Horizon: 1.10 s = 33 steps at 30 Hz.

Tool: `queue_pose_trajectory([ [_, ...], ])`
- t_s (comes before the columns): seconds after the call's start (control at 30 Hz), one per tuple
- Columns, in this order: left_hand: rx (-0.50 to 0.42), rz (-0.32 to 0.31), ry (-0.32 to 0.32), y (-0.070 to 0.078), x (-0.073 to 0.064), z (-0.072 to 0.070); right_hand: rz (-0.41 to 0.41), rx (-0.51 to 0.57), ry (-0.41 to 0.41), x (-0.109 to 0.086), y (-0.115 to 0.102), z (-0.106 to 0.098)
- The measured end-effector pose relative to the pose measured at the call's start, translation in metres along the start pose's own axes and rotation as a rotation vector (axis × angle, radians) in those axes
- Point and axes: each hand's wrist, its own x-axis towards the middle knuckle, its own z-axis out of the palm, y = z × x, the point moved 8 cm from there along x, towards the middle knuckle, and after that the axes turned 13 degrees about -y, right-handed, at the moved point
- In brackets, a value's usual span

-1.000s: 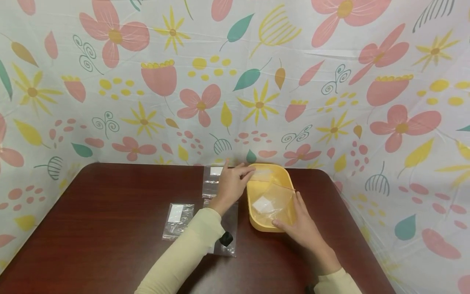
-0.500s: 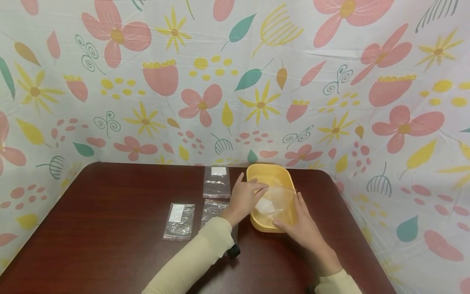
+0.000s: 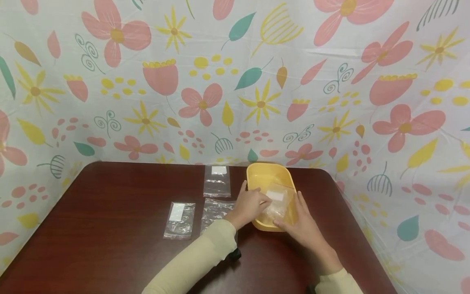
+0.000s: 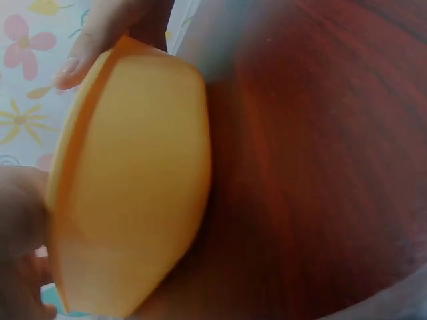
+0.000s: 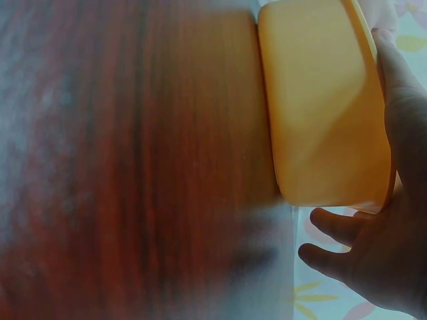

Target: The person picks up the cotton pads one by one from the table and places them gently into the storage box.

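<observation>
A yellow plastic tray stands on the table's far right half, with a clear zip bag bearing a white label inside it. My left hand reaches over the tray's left rim, thumb and index finger pinching at the bag's label. My right hand holds the tray's near right corner, thumb at the near rim and fingers along the right side. In the right wrist view two fingers of the right hand extend past the tray's end. The left wrist view shows the tray's outer wall with the left hand at its edge.
Left of the tray lie a labelled clear bag at the back, a larger clear bag partly under the left arm, and another labelled bag farther left. A floral cloth hangs behind the brown table.
My left hand has moved right and toward me, from the tray's far left rim to over its middle. The bag's white label shows farther right and higher. My right hand stays put.
</observation>
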Motion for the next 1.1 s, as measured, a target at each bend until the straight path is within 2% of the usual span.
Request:
queue_pose_trajectory([
  [0.13,0.015,-0.001,-0.058,0.000,0.004,0.004,0.004,0.008,-0.001,0.001,0.000,0.001],
  [0.23,0.016,0.001,-0.074,0.001,0.005,0.005,0.005,0.014,-0.004,0.001,0.001,0.002],
  [0.47,0.034,0.028,-0.031,0.004,0.004,0.002,0.006,0.007,0.001,0.002,0.002,0.002],
  [0.77,-0.017,0.040,-0.003,0.004,-0.001,-0.009,0.004,0.009,-0.004,0.002,0.001,0.002],
  [0.97,-0.063,0.046,0.047,-0.004,-0.008,-0.021,0.006,0.003,-0.007,0.003,0.003,0.001],
  [1.1,-0.129,0.036,0.078,-0.015,-0.016,-0.029,0.008,-0.001,-0.005,0.003,0.005,0.001],
])
